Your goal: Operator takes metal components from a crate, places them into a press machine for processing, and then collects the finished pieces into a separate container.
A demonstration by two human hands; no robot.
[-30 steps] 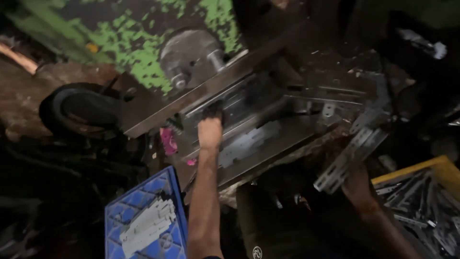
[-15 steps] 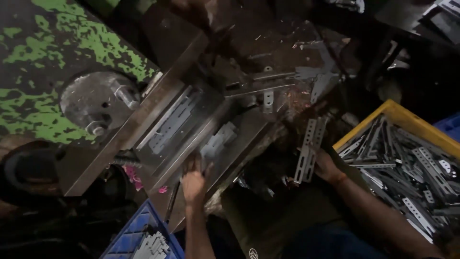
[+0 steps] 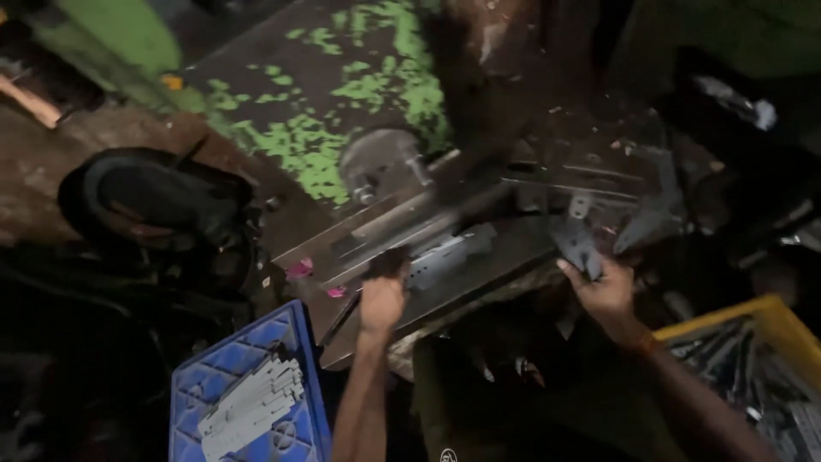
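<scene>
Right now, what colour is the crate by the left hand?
Blue; the crate beside the left hand shows best in the head view.

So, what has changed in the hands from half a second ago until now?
The left hand moved forward onto the perforated grey metal strip on the steel press bed. The right hand, which held a long perforated strip beside the yellow crate, now grips a small dark metal piece. The blue crate stayed.
</scene>
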